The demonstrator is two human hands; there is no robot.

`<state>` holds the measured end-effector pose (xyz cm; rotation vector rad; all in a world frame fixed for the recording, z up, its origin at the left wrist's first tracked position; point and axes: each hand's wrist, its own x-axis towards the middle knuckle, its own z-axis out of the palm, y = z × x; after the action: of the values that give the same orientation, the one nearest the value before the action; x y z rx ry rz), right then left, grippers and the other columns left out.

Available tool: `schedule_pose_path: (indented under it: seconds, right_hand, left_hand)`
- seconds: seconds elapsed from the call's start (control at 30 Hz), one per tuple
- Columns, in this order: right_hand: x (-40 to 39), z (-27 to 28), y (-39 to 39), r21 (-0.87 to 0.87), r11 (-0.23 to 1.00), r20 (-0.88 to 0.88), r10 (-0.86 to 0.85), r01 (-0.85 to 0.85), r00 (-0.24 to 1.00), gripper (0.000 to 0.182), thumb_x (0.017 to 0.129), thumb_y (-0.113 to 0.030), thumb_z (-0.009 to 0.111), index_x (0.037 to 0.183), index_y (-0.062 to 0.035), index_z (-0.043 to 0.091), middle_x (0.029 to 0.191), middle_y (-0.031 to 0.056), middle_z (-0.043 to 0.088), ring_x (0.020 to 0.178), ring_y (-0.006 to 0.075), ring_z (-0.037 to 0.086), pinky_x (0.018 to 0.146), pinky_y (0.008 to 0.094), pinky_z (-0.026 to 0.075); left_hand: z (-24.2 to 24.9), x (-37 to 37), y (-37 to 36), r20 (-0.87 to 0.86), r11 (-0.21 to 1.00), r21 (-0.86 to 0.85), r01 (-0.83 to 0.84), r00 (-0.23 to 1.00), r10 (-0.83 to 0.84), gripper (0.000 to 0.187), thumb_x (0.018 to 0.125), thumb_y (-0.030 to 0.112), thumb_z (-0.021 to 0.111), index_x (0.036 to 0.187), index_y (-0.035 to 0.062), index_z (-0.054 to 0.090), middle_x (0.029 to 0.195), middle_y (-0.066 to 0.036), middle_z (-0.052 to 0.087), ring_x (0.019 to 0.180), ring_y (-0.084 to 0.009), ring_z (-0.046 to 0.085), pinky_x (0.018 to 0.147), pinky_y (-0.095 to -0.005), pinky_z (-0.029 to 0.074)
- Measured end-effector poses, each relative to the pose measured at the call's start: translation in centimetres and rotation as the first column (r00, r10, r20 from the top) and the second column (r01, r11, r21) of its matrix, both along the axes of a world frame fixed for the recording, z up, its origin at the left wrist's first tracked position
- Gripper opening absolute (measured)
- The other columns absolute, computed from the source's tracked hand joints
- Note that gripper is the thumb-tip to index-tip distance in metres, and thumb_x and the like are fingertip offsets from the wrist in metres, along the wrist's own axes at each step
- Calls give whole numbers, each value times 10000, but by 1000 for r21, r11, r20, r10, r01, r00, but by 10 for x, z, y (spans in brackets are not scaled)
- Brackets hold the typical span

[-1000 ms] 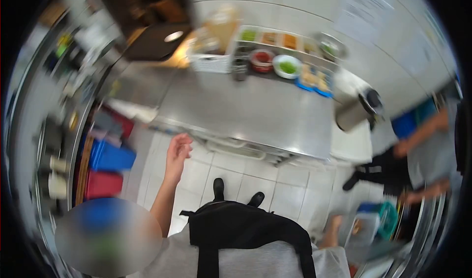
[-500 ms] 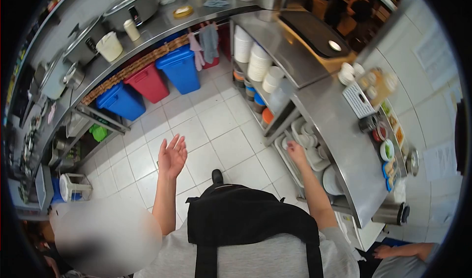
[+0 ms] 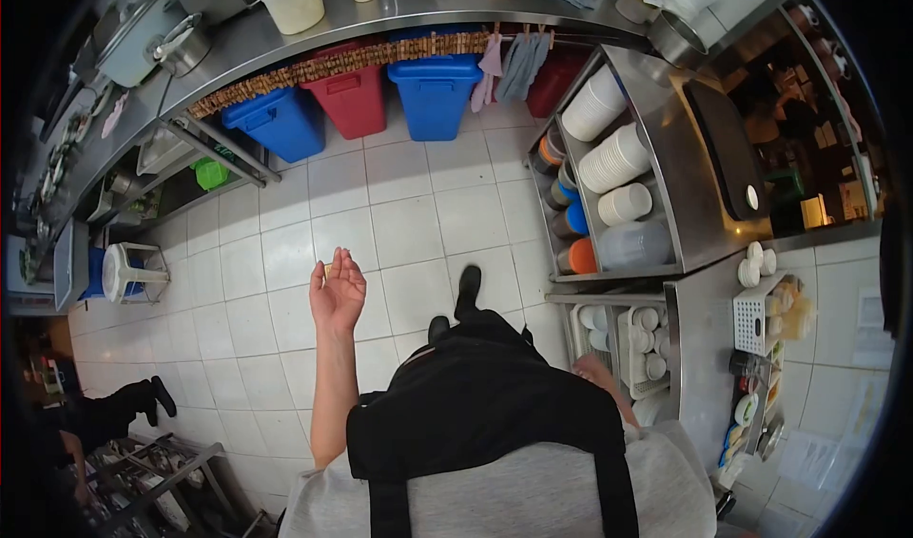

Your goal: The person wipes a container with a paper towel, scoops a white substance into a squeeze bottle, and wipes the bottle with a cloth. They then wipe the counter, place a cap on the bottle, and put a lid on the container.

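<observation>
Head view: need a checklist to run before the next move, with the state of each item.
1. Left hand open: ok, palm showing.
2. Right hand grip: cannot tell, fingers unclear.
3. Both boots in view: ok, on the tiled floor.
4. Red bin upright: ok, between two blue bins.
5. Other person's boots apart from both hands: ok, at lower left.

Here we are, riding on the wearer's head, peering forward and steeply down: apron (image 3: pixel 485 414) right up close, left hand (image 3: pixel 338 296) a bit farther below, floor (image 3: pixel 409 224) spreading wide, counter (image 3: pixel 423 2) bending across the far top, dark rounded edges framing it all!
</observation>
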<state>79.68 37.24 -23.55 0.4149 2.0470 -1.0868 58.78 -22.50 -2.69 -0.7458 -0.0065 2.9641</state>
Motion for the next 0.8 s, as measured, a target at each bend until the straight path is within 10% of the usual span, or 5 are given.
schedule_pose_path:
  seconds: [0.03,0.13,0.57,0.67,0.8]
  right_hand:
    - [-40,-8,9,70,989,207,-140,129,968,253,786,-241,616,872,-5,641,757,133,646,606,268,632,508,403,494]
    - [-156,8,-7,560,827,-69,111,-54,991,244,727,-205,669,845,6,630,803,154,642,770,239,633,664,372,483]
    - [-603,147,-91,226,970,-726,230,-91,648,191,779,-147,600,901,0,591,859,181,638,815,336,614,704,398,477]
    - [-694,204,-99,180,982,-876,186,-58,445,187,778,-140,607,921,-20,600,789,178,632,757,326,624,673,378,481]
    - [-801,266,-87,153,983,-844,79,97,531,206,791,-137,625,944,1,611,831,138,658,742,194,634,689,306,485]
  left_hand:
    - [-2,-7,0,-27,1000,8,7,1000,-6,349,900,253,474,1123,-10,533,1057,-109,605,905,-213,591,775,-312,482]
    - [-12,-34,-4,-15,1000,14,-22,1000,22,349,897,254,480,1123,-7,531,1061,-107,605,913,-210,589,784,-315,481]
    - [30,-247,31,-112,985,-27,-168,980,164,369,884,271,511,1136,2,501,1063,-116,596,931,-223,589,814,-334,488]
    - [40,-287,47,-128,995,-39,-95,988,89,387,886,277,511,1157,1,495,1064,-116,595,940,-223,586,821,-332,485]
    - [34,-341,53,-129,997,-61,-41,991,33,403,886,298,509,1164,7,500,1085,-121,590,954,-227,581,827,-328,478]
